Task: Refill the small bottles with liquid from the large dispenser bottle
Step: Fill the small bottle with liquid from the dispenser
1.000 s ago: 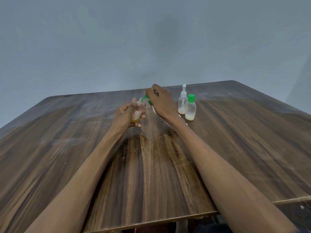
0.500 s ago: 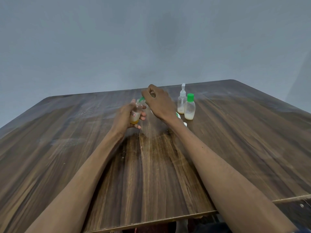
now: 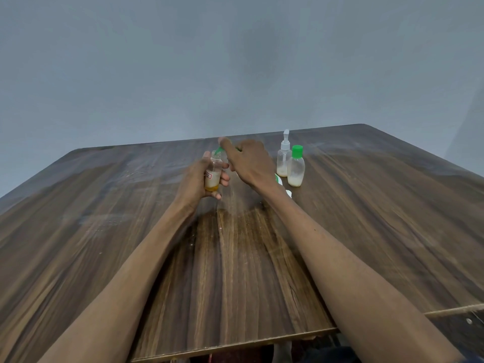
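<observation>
We are holding a small clear plastic bottle with a red-edged label (image 3: 212, 171) upright in our left hand (image 3: 195, 182), its fingers (image 3: 224, 181) wrapping the lower body, above the dark wood-grain worktop (image 3: 104, 231). A shallow layer of amber liquid is sitting at its base, and its mouth is showing open. Our right hand (image 3: 251, 163) is hovering just beside and above that mouth, its fingers pinching a small green piece (image 3: 218, 150), seemingly a cap or nozzle; motion blur is hiding which. To the right of our right-hand fingers, a clear pump-topped dispenser bottle (image 3: 283, 159) and a frosted oval bottle with a green cap (image 3: 296, 167) are standing close together, each holding a little whitish liquid. Small white and green pieces (image 3: 279, 179) are lying on the worktop under our right wrist, partly hidden.

We are judging the held bottle to be light, thin-walled and slightly squeezable, so gripping the mid-body gently, below the shoulder, is advisable; squeezing could push liquid out of the open neck. The smooth plastic may be slippery if wet.
</observation>
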